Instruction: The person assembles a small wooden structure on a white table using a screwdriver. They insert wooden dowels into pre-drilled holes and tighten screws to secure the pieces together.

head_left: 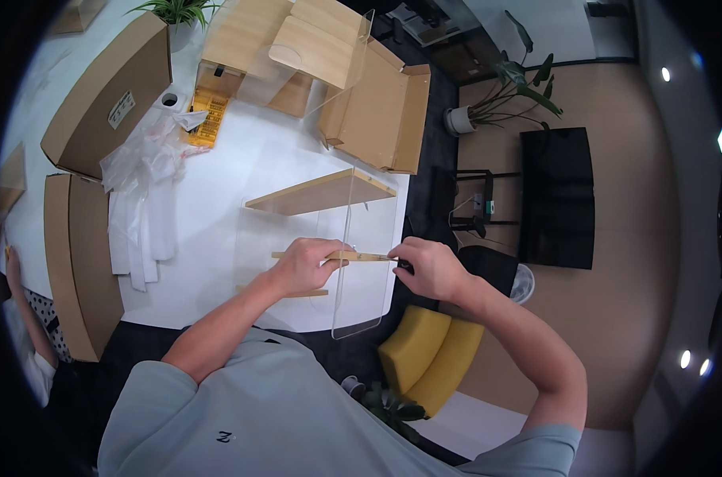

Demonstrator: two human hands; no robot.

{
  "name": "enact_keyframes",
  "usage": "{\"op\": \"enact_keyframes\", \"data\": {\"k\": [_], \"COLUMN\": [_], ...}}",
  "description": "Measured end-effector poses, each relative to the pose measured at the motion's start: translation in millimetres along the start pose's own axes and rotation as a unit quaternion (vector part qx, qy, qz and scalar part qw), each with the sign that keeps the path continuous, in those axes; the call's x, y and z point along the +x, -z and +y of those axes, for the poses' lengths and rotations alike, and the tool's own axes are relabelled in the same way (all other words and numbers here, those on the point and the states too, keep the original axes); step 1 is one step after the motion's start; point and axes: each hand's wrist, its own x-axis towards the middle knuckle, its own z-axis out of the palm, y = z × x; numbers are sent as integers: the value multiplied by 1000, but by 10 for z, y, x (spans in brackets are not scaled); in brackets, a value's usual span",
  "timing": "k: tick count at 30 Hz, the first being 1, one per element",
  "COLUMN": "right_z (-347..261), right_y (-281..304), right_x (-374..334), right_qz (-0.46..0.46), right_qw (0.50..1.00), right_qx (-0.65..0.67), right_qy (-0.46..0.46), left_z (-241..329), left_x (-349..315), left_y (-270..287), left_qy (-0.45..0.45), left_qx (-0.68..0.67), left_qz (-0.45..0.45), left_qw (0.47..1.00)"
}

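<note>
My left hand (303, 265) is closed around a narrow wooden board (365, 257), seen nearly edge-on. An upright clear acrylic panel (362, 302) stands across the board's right end. On the panel's outer side, my right hand (429, 269) grips the dark handle of a screwdriver (404, 263), fingertips pinched together. Its thin shaft points left toward the board's end; whether the tip touches a screw is too small to tell. Farther back, a wider wooden board (321, 196) meets the same panel. Nearer me, another wooden strip (305, 293) lies low, partly hidden by my left forearm.
On the white table (210, 230) are crumpled plastic bags (150, 151), white foam strips (144, 230) and an orange tool kit (210, 118). Cardboard boxes (110, 95) line the left; an open carton (377, 111) and a wood-and-acrylic unit (321, 40) stand behind. Another person's arm (29, 306) shows far left.
</note>
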Motion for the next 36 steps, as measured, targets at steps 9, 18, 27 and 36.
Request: {"op": "enact_keyframes", "data": {"k": [9, 18, 27, 36], "right_z": [79, 83, 5, 158], "right_y": [-174, -138, -8, -66], "right_x": [-13, 37, -66, 104], "right_qz": [-41, -48, -20, -114], "right_qw": [986, 945, 979, 730], "right_qx": [106, 250, -169, 491], "right_qy": [-126, -205, 111, -461], "left_z": [-22, -49, -23, 2], "left_x": [-47, -10, -21, -24], "left_y": [-68, -38, 0, -79], "left_qy": [-12, -5, 4, -10], "left_qx": [0, 5, 6, 13], "left_qz": [16, 2, 1, -6], "left_qw": [1000, 1000, 1000, 1000]}}
